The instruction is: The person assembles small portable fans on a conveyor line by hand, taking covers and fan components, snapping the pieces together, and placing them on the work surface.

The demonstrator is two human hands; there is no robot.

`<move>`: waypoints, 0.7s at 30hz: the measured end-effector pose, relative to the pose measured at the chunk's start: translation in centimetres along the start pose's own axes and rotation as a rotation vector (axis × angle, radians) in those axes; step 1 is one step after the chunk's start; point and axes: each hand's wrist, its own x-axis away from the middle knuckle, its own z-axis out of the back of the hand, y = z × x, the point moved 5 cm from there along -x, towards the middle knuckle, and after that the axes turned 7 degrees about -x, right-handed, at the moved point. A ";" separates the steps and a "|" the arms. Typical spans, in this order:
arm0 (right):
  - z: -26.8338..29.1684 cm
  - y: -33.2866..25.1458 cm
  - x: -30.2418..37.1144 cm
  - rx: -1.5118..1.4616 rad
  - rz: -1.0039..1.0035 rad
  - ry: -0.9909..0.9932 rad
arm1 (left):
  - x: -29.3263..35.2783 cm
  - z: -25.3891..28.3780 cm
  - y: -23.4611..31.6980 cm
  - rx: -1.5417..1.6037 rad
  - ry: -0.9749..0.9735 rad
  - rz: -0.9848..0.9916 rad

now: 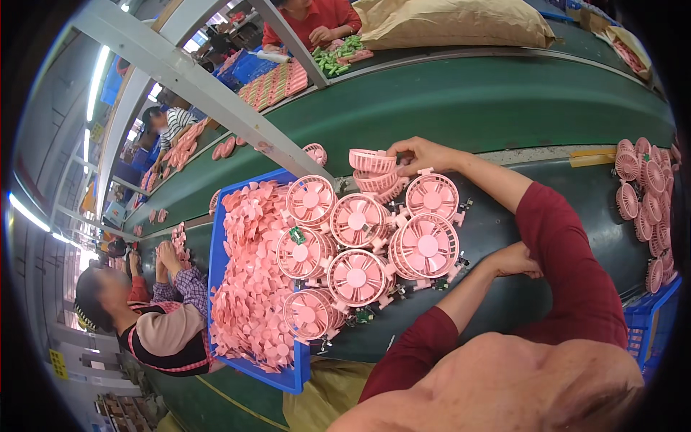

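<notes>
– With the right hand (422, 155), gripping pink, slatted, round plastic fan housings (372, 162) at upper centre; apparently stacking.
– And with left hand (515, 261)?
– Curled, centre right; contents hidden. Next, probably: level seating, then release.

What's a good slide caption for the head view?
Right hand at stacked pink fans, beside a blue bin of loose pink blades.

Maroon sleeves (561, 234) (three-quarter length), bare forearms (493, 178), bare fingers (404, 145).
</notes>
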 end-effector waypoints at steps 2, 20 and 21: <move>0.0 -2.1 0.8 0.351 0.124 -0.080 | -0.1 0.0 0.1 0.020 -0.021 -0.031; -0.6 -3.2 1.0 0.420 0.145 -0.148 | 0.1 -0.6 0.9 -0.008 -0.091 -0.036; -0.6 -3.0 1.1 0.383 0.103 -0.166 | 0.1 -0.7 0.9 0.000 -0.080 -0.027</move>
